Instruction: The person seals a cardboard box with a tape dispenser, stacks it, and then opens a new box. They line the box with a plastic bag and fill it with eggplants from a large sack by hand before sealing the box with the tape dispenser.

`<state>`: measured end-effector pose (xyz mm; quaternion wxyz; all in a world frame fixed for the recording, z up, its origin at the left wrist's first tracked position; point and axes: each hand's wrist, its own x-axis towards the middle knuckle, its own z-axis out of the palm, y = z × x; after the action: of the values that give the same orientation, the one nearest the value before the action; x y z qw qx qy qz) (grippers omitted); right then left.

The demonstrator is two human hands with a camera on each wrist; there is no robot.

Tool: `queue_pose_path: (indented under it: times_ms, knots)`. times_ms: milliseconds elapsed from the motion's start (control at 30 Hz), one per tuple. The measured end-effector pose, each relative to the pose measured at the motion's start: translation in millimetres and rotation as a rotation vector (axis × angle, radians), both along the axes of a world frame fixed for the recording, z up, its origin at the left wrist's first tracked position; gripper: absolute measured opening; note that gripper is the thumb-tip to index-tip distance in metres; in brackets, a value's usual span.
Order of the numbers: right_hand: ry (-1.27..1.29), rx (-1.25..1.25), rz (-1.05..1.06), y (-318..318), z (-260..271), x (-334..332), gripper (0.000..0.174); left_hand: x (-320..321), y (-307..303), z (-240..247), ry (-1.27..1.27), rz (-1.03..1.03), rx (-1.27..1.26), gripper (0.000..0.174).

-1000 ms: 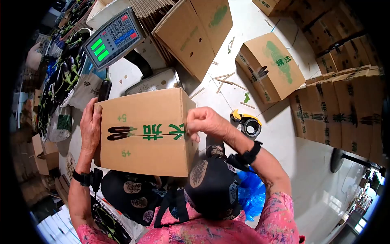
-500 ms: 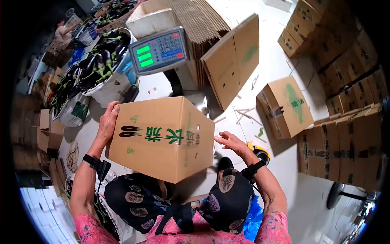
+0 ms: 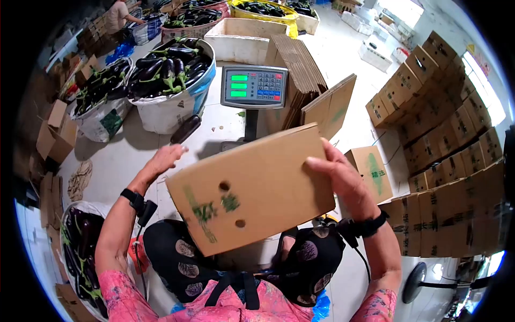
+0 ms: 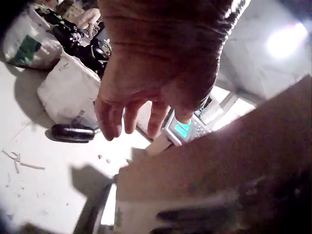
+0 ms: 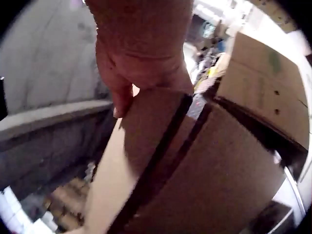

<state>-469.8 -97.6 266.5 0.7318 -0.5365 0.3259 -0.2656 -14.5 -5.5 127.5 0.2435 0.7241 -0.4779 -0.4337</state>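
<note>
Brown carton point(image 3: 273, 188) has turned; two round holes point(image 3: 240, 223); green print point(image 3: 204, 211) shows.

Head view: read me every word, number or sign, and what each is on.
"精选": green, floor carton beyond the right hand.
Held carton: green characters, too blurred.
Scale: digits and keys too small.
Stacked cartons: print too blurred.
Wall notice: too small.

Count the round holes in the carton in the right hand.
2 visible, both on the face of the carton toward the head camera: upper hole and lower hole, green print between them. Hidden faces may have more.
</note>
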Motion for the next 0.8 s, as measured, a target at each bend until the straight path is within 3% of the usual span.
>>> queue_pose_path:
  times_ms: [67, 100, 133, 167, 200, 267, 333, 433, 500, 600, 633, 667, 733, 767, 800]
  knots:
    - [0.186, -0.442, 0.116, 16.9, -26.5, 19.6, 0.036, -21.9, 2.3, 39.6, 0.271, 0.072, -0.053, 0.057]
    - [0.247, -0.592, 0.244, 43.8, -0.9, 37.0, 0.026, -30.5, 3.4, 54.0, 0.266, 0.023, -0.072, 0.058]
    - [0.473, -0.729, 0.375, 62.3, 14.0, 49.1, 0.018, -37.8, 4.2, 66.0, 0.261, -0.025, -0.09, 0.06]
    - [0.407, -0.805, 0.39, 78.6, -0.8, 58.5, 0.022, -44.5, 3.5, 71.3, 0.255, -0.073, -0.106, 0.061]
    - [0.51, -0.838, 0.46, 93.3, -8.0, 64.1, 0.024, -50.9, 1.2, 72.5, 0.246, -0.108, -0.091, 0.065]
    - [0.595, -1.162, 0.47, 114.3, -36.4, 75.9, 0.023, -63.1, -3.6, 74.2, 0.223, -0.186, -0.057, 0.072]
    - [0.624, -1.156, 0.525, 126.0, -67.7, 76.3, 0.039, -74.8, -11.2, 68.1, 0.182, -0.216, -0.022, 0.08]
    - [0.579, -1.096, 0.604, 148.4, -85.6, 77.7, 0.03, -93.9, -19.0, 55.3, 0.173, -0.219, 0.035, 0.1]
    - [0.54, -1.057, 0.694, 146.6, -85.5, 69.6, 0.036, -105.2, -25.3, 41.3, 0.141, -0.224, 0.049, 0.109]
    - [0.444, -1.071, 0.444, 132.5, -73.7, 60.7, 0.043, -126.6, -20.6, 59.9, 0.066, -0.309, 0.063, 0.095]
    - [0.445, -1.162, 0.318, 120.5, -72.5, 56.3, 0.051, -129.7, -23.4, 52.5, 0.028, -0.31, 0.07, 0.082]
    - [0.531, -1.238, 0.141, 109.6, -71.0, 52.2, 0.051, -130.8, -25.4, 45.8, 0.056, -0.272, 0.051, 0.078]
    - [0.797, -1.268, -0.253, 84.6, -90.5, 41.1, 0.074, -135.0, -27.4, 38.3, 0.109, -0.201, 0.013, 0.07]
    - [0.816, -1.15, -0.331, 68.3, -101.7, 34.0, 0.083, -137.0, -25.4, 36.7, 0.11, -0.162, -0.005, 0.06]
    - [0.849, -0.826, -0.326, 52.9, -115.9, 27.4, 0.086, -135.7, -26.0, 32.2, 0.137, -0.181, -0.023, 0.058]
